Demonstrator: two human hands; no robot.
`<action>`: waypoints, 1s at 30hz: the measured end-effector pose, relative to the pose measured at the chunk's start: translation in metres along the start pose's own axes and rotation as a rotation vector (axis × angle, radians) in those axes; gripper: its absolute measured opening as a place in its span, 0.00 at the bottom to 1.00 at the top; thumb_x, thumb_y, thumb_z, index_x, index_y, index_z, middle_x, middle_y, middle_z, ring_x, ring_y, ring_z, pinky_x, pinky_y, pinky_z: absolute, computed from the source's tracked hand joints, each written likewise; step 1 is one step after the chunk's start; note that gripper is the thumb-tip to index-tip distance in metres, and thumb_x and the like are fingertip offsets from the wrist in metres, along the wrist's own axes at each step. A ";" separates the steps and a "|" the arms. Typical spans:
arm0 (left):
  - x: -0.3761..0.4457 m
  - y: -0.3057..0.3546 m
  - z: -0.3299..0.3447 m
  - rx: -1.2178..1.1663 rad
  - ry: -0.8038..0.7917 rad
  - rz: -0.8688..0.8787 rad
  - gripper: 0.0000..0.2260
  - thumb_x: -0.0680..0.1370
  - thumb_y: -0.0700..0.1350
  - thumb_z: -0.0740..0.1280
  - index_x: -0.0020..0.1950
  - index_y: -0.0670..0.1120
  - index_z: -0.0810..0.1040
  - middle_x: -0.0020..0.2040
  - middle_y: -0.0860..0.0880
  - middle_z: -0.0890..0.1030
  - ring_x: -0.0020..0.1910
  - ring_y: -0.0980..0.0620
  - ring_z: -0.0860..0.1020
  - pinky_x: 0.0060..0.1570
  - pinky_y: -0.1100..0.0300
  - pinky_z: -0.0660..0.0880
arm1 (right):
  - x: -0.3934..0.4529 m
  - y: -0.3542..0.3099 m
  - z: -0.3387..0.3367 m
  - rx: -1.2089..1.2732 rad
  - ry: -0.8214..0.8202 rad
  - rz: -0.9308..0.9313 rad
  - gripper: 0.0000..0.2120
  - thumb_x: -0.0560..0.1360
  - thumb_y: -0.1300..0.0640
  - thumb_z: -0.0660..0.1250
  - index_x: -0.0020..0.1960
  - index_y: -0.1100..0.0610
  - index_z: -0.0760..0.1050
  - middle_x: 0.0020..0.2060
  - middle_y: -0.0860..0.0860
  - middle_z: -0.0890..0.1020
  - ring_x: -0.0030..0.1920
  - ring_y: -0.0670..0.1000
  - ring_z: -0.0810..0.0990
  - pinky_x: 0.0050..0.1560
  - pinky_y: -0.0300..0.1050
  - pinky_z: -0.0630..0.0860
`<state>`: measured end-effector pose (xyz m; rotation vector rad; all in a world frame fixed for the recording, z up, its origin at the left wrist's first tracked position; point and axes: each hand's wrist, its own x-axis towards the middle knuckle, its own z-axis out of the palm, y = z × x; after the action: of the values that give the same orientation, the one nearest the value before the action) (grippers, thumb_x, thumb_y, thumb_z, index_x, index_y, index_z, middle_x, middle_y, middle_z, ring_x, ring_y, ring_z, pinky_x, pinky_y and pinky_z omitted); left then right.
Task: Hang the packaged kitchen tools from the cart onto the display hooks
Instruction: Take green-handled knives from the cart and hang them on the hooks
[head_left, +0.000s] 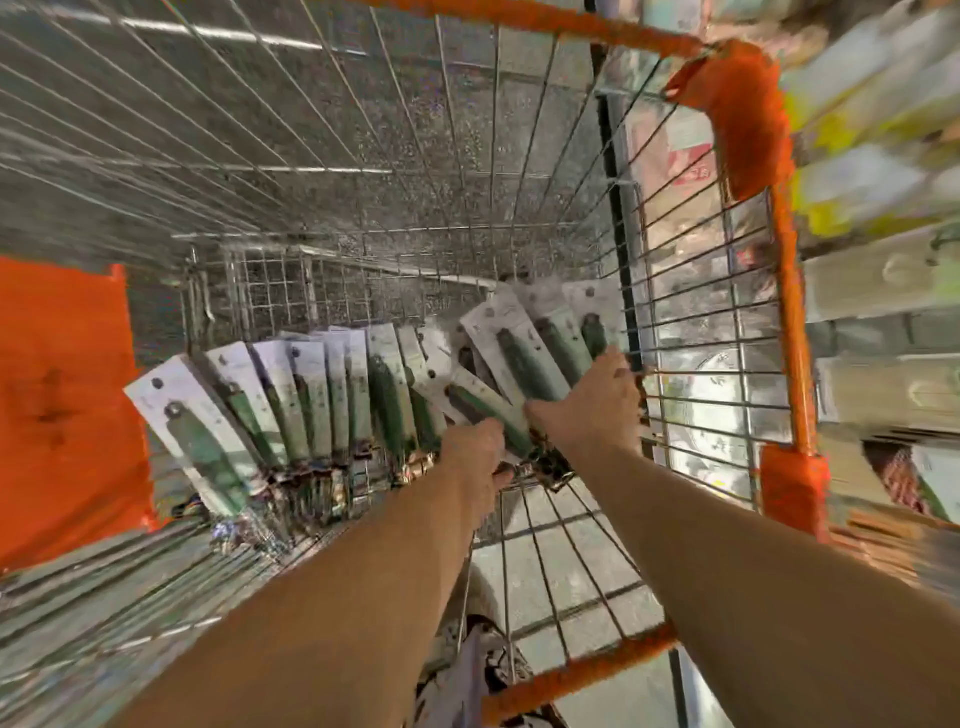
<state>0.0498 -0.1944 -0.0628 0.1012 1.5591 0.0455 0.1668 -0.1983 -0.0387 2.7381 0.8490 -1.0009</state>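
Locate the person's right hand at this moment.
In the head view, the right hand is deep in the wire cart, near its right wall, on the rightmost packaged tools.

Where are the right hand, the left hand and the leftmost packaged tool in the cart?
right hand (597, 402): head view, back of the hand, over the packages.
left hand (475, 457): head view, back of the hand.
leftmost packaged tool (208, 457): head view, its green handle on the white card.
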 end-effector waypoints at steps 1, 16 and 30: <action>0.003 -0.002 0.003 -0.008 0.034 0.024 0.10 0.86 0.41 0.61 0.65 0.41 0.76 0.57 0.44 0.80 0.52 0.48 0.78 0.54 0.51 0.74 | 0.001 0.001 0.001 0.008 0.017 -0.004 0.54 0.66 0.46 0.81 0.79 0.58 0.51 0.72 0.60 0.67 0.71 0.62 0.67 0.69 0.60 0.71; 0.007 -0.002 0.019 -0.009 0.074 0.358 0.14 0.81 0.40 0.72 0.66 0.45 0.76 0.55 0.45 0.85 0.54 0.46 0.84 0.55 0.53 0.83 | 0.008 0.009 -0.005 0.161 0.042 -0.024 0.37 0.68 0.46 0.76 0.71 0.54 0.62 0.61 0.56 0.70 0.62 0.58 0.72 0.64 0.62 0.76; 0.007 0.005 0.009 -0.030 -0.076 0.293 0.17 0.81 0.42 0.72 0.67 0.44 0.73 0.54 0.44 0.86 0.45 0.51 0.87 0.42 0.57 0.82 | 0.013 0.009 -0.011 0.315 -0.102 -0.036 0.28 0.68 0.50 0.79 0.61 0.53 0.69 0.50 0.48 0.79 0.50 0.52 0.81 0.48 0.47 0.83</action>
<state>0.0590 -0.1887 -0.0693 0.3038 1.4570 0.2931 0.1860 -0.1968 -0.0392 2.8986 0.7863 -1.3757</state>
